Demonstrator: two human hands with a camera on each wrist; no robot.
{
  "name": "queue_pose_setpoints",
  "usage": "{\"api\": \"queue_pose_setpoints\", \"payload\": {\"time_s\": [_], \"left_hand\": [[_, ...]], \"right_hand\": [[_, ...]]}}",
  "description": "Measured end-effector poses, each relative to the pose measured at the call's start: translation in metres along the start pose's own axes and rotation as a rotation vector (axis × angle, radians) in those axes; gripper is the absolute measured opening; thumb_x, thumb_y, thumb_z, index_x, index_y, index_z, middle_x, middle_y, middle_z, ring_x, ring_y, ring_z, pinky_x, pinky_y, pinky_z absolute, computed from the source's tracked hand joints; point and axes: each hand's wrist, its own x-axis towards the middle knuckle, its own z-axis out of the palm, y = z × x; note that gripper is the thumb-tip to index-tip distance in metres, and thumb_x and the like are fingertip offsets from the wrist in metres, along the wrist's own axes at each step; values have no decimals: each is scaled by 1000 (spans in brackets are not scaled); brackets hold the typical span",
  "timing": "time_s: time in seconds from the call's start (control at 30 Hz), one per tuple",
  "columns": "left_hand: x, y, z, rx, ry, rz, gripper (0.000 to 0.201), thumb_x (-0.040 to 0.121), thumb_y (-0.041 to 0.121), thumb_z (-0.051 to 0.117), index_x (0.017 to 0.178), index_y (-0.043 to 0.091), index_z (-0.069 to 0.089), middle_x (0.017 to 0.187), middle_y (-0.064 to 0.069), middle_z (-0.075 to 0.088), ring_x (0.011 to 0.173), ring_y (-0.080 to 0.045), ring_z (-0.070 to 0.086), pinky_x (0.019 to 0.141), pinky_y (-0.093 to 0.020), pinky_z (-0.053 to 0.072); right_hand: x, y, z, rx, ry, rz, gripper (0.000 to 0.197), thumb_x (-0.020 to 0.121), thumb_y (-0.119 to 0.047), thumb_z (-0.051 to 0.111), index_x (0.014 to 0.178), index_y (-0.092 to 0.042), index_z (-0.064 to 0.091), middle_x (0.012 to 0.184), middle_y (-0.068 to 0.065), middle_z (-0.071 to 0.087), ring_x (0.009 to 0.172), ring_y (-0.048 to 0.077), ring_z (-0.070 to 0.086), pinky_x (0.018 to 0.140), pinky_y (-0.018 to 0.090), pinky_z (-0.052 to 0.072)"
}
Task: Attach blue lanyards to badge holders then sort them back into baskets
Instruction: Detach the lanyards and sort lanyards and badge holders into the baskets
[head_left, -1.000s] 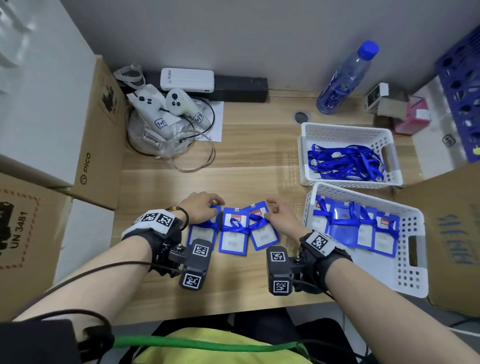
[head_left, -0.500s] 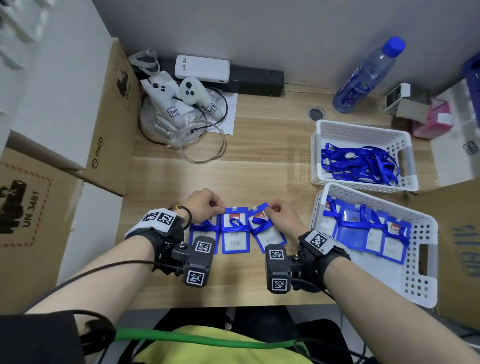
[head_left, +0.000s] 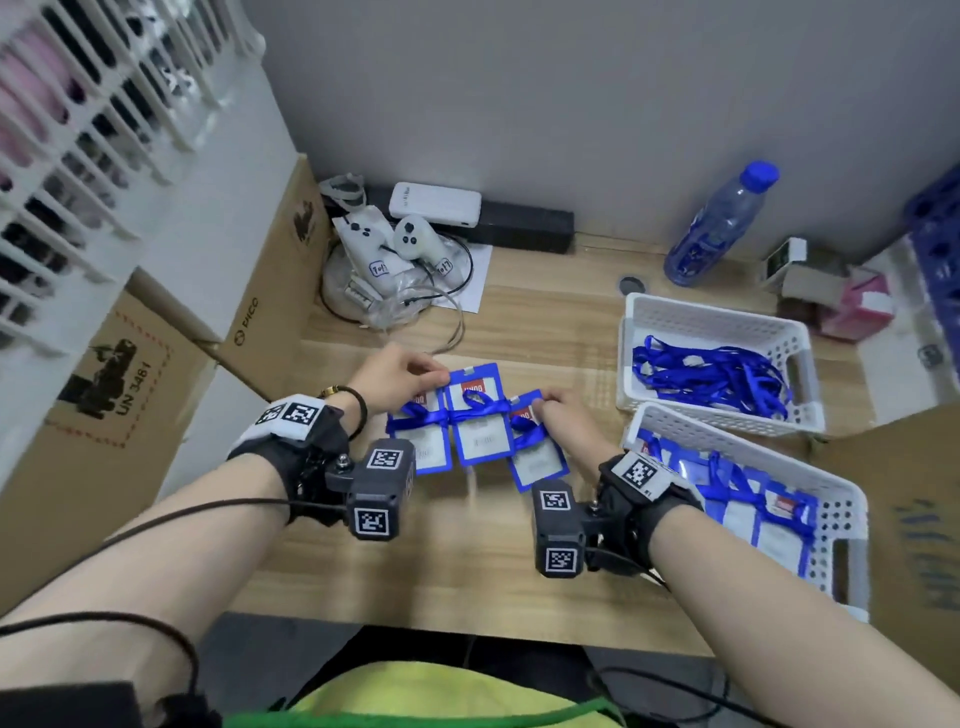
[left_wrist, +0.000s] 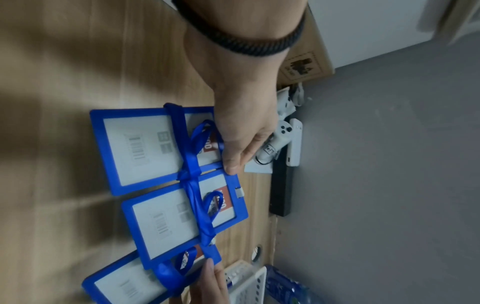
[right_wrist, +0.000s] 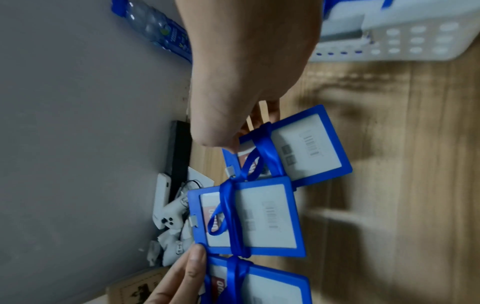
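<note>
Since a second ago, both my hands have lifted the row of three badge holders (head_left: 480, 421) off the wooden desk (head_left: 467, 551); they now hang above it, just left of the near basket (head_left: 847, 512), which already holds finished ones. My left hand (head_left: 397, 376) pinches the left holder, my right hand (head_left: 569, 423) pinches the right one. Only the blue lanyards (head_left: 485, 408) seem to carry the middle holder, so it could slip out if I tilt the row.
</note>
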Motion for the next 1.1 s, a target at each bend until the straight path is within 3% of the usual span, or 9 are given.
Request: {"api": "queue_pose_setpoints", "payload": {"time_s": [0.13,0.27,0.4,0.47,0.63,0.8,0.93,1.0,1.1], "left_hand": [[0,60,29,-28,-56,82,15,90,28,67,98,18,74,86,4,71,68,-3,58,65,-22,49],[-1,129,78,-7,-151,180,8,91,30,64,92,25,71,80,9,69,65,-1,58,54,-12,42],[1,174,137,41,-256,275,15,91,28,65,99,18,74,86,0,73,65,-6,60,68,-26,53],[1,184,163,89,-290,319,13,89,26,67,96,18,74,87,-4,74,66,-9,61,72,-31,55],[-1,198,221,222,-367,376,9,88,24,69,85,18,75,75,-1,73,59,-7,62,71,-32,58],[-7,192,257,398,-403,395,16,90,25,66,98,15,76,84,5,71,62,1,57,63,-15,47],[-9,179,275,491,-437,315,17,90,29,66,99,17,75,93,1,73,67,-5,60,73,-25,52],[-11,175,282,523,-441,304,16,90,29,66,97,18,75,92,0,74,64,-2,60,70,-24,50],[-14,174,288,548,-411,314,15,90,28,66,96,17,76,88,1,73,62,-1,59,68,-22,47]], "right_hand": [[-16,9,-54,76,132,-41,17,81,-5,46,70,-2,58,78,8,56,77,20,53,69,31,42],[-38,41,-119,137,321,-5,21,81,-7,50,63,-11,60,85,12,61,86,21,54,75,31,44],[-69,90,-174,149,482,65,16,83,-8,53,69,-14,57,66,4,55,70,17,48,69,28,39],[-82,114,-190,141,508,124,6,83,-13,55,80,-14,60,70,3,56,72,16,49,68,25,38],[-106,161,-214,174,586,211,24,89,-11,56,111,-3,64,90,9,60,84,20,54,77,27,41],[-122,182,-219,233,602,301,28,92,-14,55,118,-7,62,95,5,61,87,21,56,80,28,43],[-128,181,-224,240,586,320,26,92,-14,53,115,-5,63,122,9,64,108,26,59,91,29,44],[-131,181,-225,218,564,339,29,91,-13,52,112,5,62,116,13,66,101,30,62,85,30,47],[-131,179,-221,199,518,372,36,86,-13,51,115,6,58,74,10,56,59,25,50,61,31,44]]}}
